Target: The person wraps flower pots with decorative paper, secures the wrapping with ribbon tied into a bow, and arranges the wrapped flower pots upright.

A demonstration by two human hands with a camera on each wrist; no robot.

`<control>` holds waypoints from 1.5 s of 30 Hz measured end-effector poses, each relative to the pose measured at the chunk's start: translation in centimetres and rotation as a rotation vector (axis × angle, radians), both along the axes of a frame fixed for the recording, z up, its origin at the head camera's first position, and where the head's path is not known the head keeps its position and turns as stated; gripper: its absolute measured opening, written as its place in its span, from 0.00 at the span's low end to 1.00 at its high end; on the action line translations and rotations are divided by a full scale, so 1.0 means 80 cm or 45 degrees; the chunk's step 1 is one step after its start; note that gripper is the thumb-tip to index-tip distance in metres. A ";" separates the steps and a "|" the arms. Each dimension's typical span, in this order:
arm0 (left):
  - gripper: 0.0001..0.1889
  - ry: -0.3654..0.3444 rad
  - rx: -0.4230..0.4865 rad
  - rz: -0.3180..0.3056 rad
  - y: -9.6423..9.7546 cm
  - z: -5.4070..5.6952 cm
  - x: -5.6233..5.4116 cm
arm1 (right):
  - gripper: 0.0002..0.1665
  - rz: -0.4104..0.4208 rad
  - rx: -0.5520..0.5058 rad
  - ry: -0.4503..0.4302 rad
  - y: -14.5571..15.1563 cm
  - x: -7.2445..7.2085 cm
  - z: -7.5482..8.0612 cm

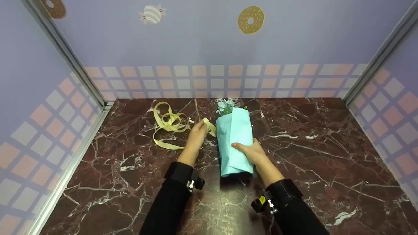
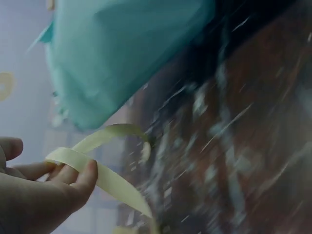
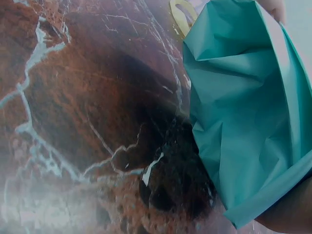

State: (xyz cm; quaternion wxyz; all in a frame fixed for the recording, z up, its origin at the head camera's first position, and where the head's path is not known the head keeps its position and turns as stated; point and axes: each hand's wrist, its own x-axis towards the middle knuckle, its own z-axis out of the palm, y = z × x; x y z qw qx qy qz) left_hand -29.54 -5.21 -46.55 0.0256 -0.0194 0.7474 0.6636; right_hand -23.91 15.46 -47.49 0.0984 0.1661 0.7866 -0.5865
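A small bouquet of pale blue flowers pokes out of a light turquoise paper wrap in the middle of the table. My right hand grips the wrap from its right side, thumb across the front. Just left of the bouquet, my left hand holds a pale yellow ribbon. In the left wrist view the ribbon loops over the fingers, close below the paper. The right wrist view looks into the creased, open bottom of the wrap; the right hand is mostly hidden there.
The rest of the ribbon lies in loose coils on the dark red marbled tabletop, left of the left hand. A lilac back wall with pink and white squares closes off the far edge, and side walls stand left and right.
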 end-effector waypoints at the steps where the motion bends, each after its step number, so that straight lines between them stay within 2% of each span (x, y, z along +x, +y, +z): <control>1: 0.28 -0.008 0.022 0.006 0.002 -0.023 -0.010 | 0.54 0.001 -0.008 0.004 0.000 0.000 0.000; 2: 0.30 -0.029 0.027 0.012 0.004 -0.044 -0.020 | 0.54 0.001 -0.017 0.007 0.001 -0.001 -0.001; 4: 0.32 -0.121 0.065 0.005 0.009 -0.068 -0.030 | 0.54 0.005 -0.017 0.010 0.001 -0.001 -0.002; 7: 0.36 -0.294 0.155 -0.027 0.020 -0.080 -0.029 | 0.56 0.016 0.000 -0.005 0.002 -0.003 -0.003; 9: 0.37 -0.435 0.216 -0.075 0.028 -0.051 -0.007 | 0.57 0.024 0.024 -0.023 0.003 -0.003 -0.003; 10: 0.38 -0.462 0.255 -0.111 0.031 -0.043 0.001 | 0.58 0.030 0.032 -0.032 0.004 -0.003 -0.004; 12: 0.40 -0.467 0.287 -0.179 0.036 -0.027 0.018 | 0.58 0.040 0.040 -0.045 0.004 -0.004 -0.004; 14: 0.41 -0.476 0.329 -0.244 0.040 -0.023 0.025 | 0.58 0.045 0.034 -0.053 0.005 -0.004 -0.005; 16: 0.40 -0.479 0.380 -0.291 0.044 -0.024 0.030 | 0.58 0.053 0.026 -0.058 0.004 -0.004 -0.006; 19: 0.36 -0.500 0.455 -0.314 0.050 -0.031 0.033 | 0.58 0.056 0.011 -0.058 0.004 -0.004 -0.007; 23: 0.30 -0.493 0.475 -0.319 0.056 -0.034 0.039 | 0.60 0.066 -0.036 -0.019 0.003 -0.003 -0.010; 26: 0.29 -0.502 0.465 -0.315 0.060 -0.034 0.042 | 0.60 0.080 -0.076 0.027 0.002 -0.003 -0.012; 34: 0.25 -0.488 0.476 -0.265 0.067 -0.031 0.044 | 0.60 0.098 -0.082 0.052 0.005 0.001 -0.014; 37: 0.27 -0.483 0.460 -0.232 0.071 -0.030 0.044 | 0.61 0.151 -0.042 0.042 0.011 0.001 -0.012; 41: 0.29 -0.464 0.456 -0.192 0.075 -0.030 0.044 | 0.57 0.235 0.031 0.056 0.023 -0.002 -0.011; 43: 0.29 -0.458 0.461 -0.177 0.076 -0.031 0.045 | 0.53 0.229 -0.025 0.037 0.029 -0.004 -0.012; 45: 0.31 -0.457 0.456 -0.170 0.077 -0.032 0.048 | 0.51 0.187 -0.176 -0.013 0.033 -0.007 -0.016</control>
